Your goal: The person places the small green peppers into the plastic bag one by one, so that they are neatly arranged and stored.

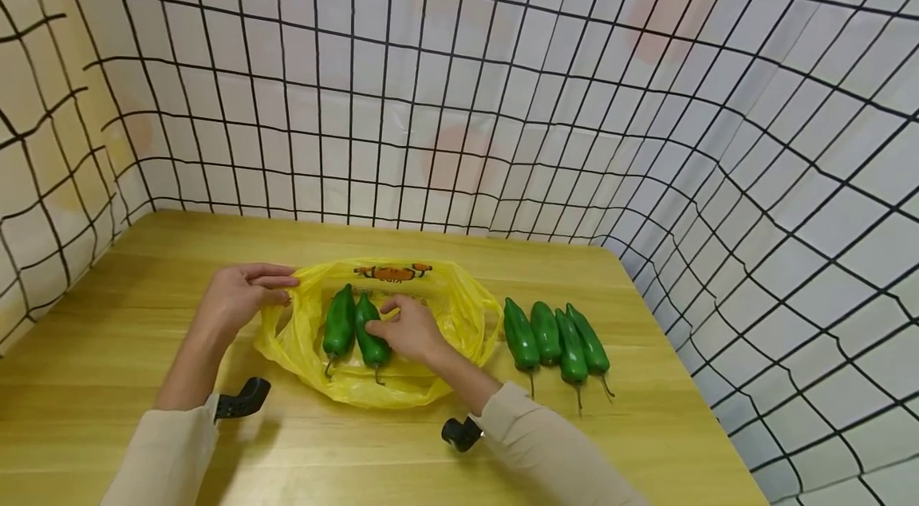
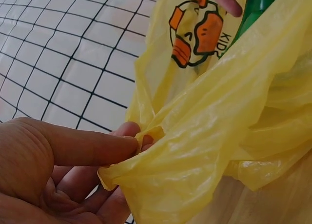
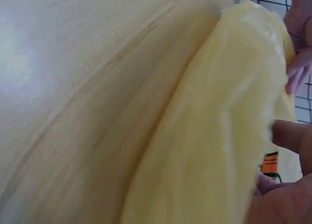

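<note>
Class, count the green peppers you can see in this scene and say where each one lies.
6. Two peppers lie in the yellow bag, the right hand on one. Four lie in a row on the table to its right. The bag's folds may hide more.

A pale wooden table with a light yellowish grain filled the lower half of the head view. On its right-centre part lay a row of four glossy green plastic peppers, side by side and touching, their thin stems pointing toward the lower edge of the frame. A white cloth backdrop printed with a black grid rose behind the table and curved round the upper left and the whole right side. Faint orange blotches showed through the cloth near the upper centre.
</note>
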`<state>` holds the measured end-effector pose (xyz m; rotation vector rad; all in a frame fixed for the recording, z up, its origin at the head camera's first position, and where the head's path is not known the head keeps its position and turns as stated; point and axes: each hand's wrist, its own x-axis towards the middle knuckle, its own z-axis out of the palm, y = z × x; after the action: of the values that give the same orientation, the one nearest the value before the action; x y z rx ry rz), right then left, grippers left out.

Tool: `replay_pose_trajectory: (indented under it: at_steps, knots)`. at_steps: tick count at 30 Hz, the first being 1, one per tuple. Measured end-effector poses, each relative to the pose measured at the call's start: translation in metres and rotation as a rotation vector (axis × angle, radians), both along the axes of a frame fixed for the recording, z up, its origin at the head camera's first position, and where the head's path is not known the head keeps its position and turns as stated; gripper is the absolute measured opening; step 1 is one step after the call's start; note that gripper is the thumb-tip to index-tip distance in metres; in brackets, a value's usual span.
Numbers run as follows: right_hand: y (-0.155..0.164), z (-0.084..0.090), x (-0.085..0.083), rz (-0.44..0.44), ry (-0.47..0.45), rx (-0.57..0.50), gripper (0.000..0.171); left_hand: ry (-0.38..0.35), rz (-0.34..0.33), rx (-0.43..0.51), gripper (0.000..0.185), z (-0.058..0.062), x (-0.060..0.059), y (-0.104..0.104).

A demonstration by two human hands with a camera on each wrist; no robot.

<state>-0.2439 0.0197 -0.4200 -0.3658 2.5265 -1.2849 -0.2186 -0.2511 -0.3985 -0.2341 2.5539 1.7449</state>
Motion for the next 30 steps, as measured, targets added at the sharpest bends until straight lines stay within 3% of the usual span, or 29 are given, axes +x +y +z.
replay_pose_trajectory:
  at_steps: [4,10,15,30]
  knots:
    - [0.009,0.008,-0.002,-0.017,-0.012,-0.061,0.042,-0.001,-0.004,0.002,0.046,-0.001,0.001,0.0]
    - [0.036,0.034,-0.006,-0.032,0.017,-0.132,0.041,-0.008,-0.002,0.007,0.046,0.001,0.0,0.0]
    - [0.065,0.047,-0.007,-0.058,0.062,-0.119,0.041,-0.016,-0.004,0.016,0.047,0.001,-0.001,0.001]
    - [0.139,0.057,-0.009,-0.126,0.211,-0.008,0.05,-0.001,0.021,-0.02,0.042,0.002,0.0,0.001]
